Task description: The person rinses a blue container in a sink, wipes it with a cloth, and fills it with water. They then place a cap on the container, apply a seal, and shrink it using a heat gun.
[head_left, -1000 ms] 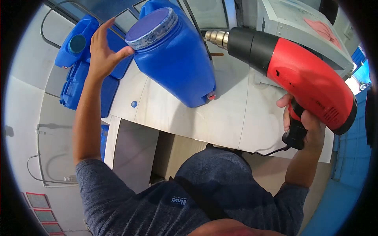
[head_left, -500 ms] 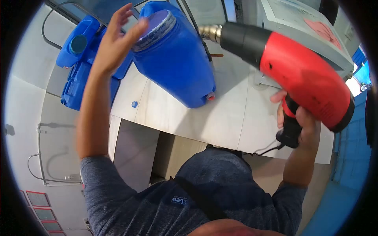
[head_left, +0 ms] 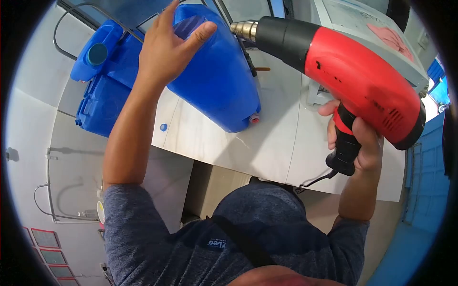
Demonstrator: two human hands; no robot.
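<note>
A red and black heat gun (head_left: 362, 88) is gripped by its handle in my right hand (head_left: 367, 143), its metal nozzle pointing left toward a large blue water jug (head_left: 219, 81). The jug stands on the white counter, with a capped spout low on its near side. My left hand (head_left: 167, 47) is at the jug's top, fingers apart and thumb stretched out over the cap (head_left: 190, 26). Whether the palm touches the cap cannot be made out. The hand hides much of the cap and its wrap.
More blue jugs (head_left: 107, 97) stand at the left. A small blue cap (head_left: 163, 127) lies on the white counter (head_left: 272, 143). A pale cabinet (head_left: 355, 28) with a pink cloth (head_left: 390, 40) stands at the back right. The gun's black cord (head_left: 315, 182) trails over the front edge.
My left hand has moved right, further across the jug's top, covering more of the cap. The heat gun has shifted slightly left and up, its nozzle nearer the jug.
</note>
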